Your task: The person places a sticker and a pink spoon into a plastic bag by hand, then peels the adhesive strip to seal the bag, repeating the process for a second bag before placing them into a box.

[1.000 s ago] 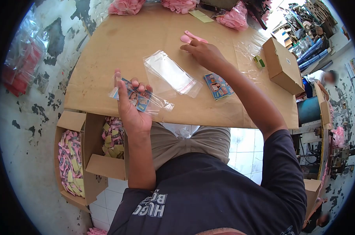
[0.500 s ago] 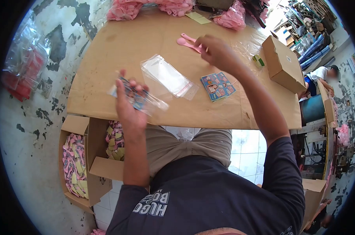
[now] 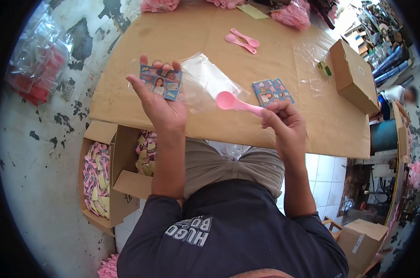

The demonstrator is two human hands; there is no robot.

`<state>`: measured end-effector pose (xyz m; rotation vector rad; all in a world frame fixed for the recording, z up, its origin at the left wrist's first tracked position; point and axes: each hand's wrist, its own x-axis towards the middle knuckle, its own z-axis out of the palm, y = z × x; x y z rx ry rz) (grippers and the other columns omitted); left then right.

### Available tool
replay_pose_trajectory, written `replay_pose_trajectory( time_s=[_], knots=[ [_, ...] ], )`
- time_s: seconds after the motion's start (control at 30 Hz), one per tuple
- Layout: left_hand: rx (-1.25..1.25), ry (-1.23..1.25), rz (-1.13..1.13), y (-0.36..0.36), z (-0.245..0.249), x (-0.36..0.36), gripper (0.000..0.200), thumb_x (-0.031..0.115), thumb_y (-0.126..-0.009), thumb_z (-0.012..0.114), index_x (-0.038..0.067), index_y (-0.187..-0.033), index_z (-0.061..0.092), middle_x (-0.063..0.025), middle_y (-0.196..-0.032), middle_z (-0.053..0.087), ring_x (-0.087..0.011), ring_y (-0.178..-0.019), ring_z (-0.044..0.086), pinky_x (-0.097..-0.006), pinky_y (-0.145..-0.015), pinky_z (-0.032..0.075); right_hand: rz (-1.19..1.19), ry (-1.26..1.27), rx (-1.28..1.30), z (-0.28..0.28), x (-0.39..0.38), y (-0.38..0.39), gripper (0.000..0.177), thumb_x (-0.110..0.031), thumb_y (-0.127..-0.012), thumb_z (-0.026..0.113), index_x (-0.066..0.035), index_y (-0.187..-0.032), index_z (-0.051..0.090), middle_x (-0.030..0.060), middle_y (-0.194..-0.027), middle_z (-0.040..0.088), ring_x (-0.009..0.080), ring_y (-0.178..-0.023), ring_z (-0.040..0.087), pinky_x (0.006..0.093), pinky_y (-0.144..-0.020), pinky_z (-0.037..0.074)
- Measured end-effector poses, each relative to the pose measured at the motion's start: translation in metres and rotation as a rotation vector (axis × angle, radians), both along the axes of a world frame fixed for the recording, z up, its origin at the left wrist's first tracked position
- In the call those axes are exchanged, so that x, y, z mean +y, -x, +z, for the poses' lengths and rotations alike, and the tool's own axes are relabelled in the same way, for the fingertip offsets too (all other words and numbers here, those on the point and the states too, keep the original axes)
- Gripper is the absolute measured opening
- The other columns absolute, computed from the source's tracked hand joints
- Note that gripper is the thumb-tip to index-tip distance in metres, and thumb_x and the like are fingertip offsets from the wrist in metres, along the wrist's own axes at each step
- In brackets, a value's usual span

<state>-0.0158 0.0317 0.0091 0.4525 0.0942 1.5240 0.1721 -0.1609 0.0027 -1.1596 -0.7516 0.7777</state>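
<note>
On the palm of my left hand [image 3: 167, 113] rests a blue printed card [image 3: 159, 86], apparently inside a clear plastic sleeve, held with the fingers behind it. My right hand [image 3: 287, 124] is closed on the handle end of a pink spoon [image 3: 227, 100]; its bowl points left, towards the other hand. Beneath the spoon's level, a pile of clear plastic bags [image 3: 207, 76] lies on the table. A stack of blue printed cards [image 3: 275, 91] sits just beyond my right hand. Farther back lie two more pink spoons [image 3: 240, 43].
The brown-covered table [image 3: 126, 99] carries a cardboard box [image 3: 354, 76] and a small green-yellow item [image 3: 324, 69] at right. Bagged pink spoons [image 3: 293, 15] lie along the back. An open carton [image 3: 122, 157] of packed pieces stands below left. Another person [image 3: 395, 94] is at far right.
My right hand has come back from the spoons at the rear of the table, bringing one pink spoon nearer. My left hand has turned so the card faces up.
</note>
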Motion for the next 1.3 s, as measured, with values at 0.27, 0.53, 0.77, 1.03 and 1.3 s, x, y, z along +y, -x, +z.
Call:
replay_pose_trajectory(
  time_s=[0.27,0.53,0.77,1.03,1.3],
  knots=[
    [0.049,0.053,-0.186,-0.039,-0.001,-0.053,0.064,0.056,-0.104,0.054,0.005,-0.143,0.048,-0.0053,-0.102,0.057,-0.0175,-0.095,0.059,-0.0442,-0.109,0.050,0.146,-0.094,0.185,0.002,0.007,0.035,0.019,-0.003,-0.097,0.071,0.005,-0.112,0.061,0.0124,-0.103,0.073,0.0163,-0.092,0.072,0.0304,-0.085,0.060],
    [-0.052,0.072,-0.586,-0.045,-0.010,-0.088,0.050,0.037,-0.110,0.050,0.005,-0.148,0.042,-0.0048,-0.106,0.056,-0.0152,-0.098,0.060,-0.0406,-0.104,0.052,0.014,-0.131,-0.052,-0.010,0.013,0.043,0.034,-0.007,-0.089,0.082,-0.007,-0.103,0.051,-0.0033,-0.087,0.053,0.0023,-0.078,0.050,0.0208,-0.069,0.045],
    [-0.010,0.038,-0.697,-0.037,-0.019,-0.084,0.046,0.028,-0.111,0.050,0.005,-0.150,0.041,-0.0076,-0.118,0.061,-0.0180,-0.110,0.063,-0.0450,-0.105,0.054,-0.074,-0.117,-0.361,-0.024,0.010,0.033,0.047,-0.012,-0.082,0.088,-0.007,-0.114,0.053,0.0023,-0.102,0.055,0.0090,-0.084,0.054,0.0251,-0.073,0.048],
    [0.208,0.233,-0.709,-0.025,-0.013,-0.075,0.043,0.026,-0.110,0.050,0.005,-0.147,0.046,-0.0161,-0.139,0.059,-0.0290,-0.130,0.058,-0.0540,-0.112,0.049,-0.017,-0.465,-1.246,0.003,-0.014,0.016,0.040,-0.022,-0.078,0.088,-0.011,-0.113,0.075,0.0181,-0.143,0.057,0.0318,-0.118,0.059,0.0406,-0.095,0.049],
    [0.107,0.198,-0.901,-0.024,0.006,-0.071,0.050,0.034,-0.111,0.044,0.000,-0.147,0.040,-0.0265,-0.154,0.044,-0.0366,-0.144,0.045,-0.0537,-0.115,0.045,-0.142,-0.225,-1.159,0.003,0.010,0.000,0.037,-0.008,-0.082,0.076,-0.017,-0.118,0.076,0.0198,-0.154,0.049,0.0391,-0.139,0.047,0.0487,-0.112,0.041]
  ],
)
